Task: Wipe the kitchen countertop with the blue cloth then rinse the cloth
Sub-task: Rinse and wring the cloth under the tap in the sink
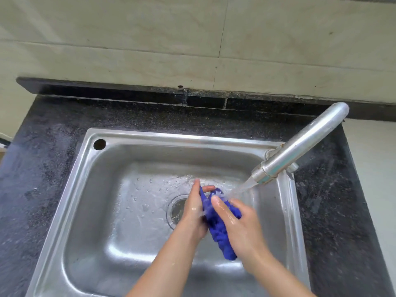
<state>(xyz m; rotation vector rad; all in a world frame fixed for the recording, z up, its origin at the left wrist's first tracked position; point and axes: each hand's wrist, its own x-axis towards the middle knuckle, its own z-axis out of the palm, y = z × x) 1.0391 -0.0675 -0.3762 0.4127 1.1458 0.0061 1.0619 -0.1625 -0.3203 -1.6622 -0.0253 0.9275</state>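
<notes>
Head view: looks down into a rectangular stainless-steel sink (pixel 150 136) set in a black speckled stone countertop (pixel 42 168).
Cloth: a bunched blue cloth (pixel 218 228) hangs over the right half of the basin, held between both hands; its far end is under the running water and its near end dangles free above the basin floor.
Left hand: the left hand (pixel 194 211) grips the cloth's left side, fingers pointing far, one fingertip curled round the cloth's far end.
Right hand: the right hand (pixel 237 219), wet and shiny, wraps the cloth from the right, one finger laid across its top.
Faucet: a curved silver metal faucet (pixel 300 146) rises at the sink's right rim, with its spout over the basin.
Water: a clear stream of water (pixel 242 187) runs from the spout onto the cloth's far end.
Drain: a round metal drain (pixel 177 209) sits just left of the left hand, partly hidden by it.
Wall: a beige tiled wall (pixel 128 39) stands beyond the countertop's far edge.
</notes>
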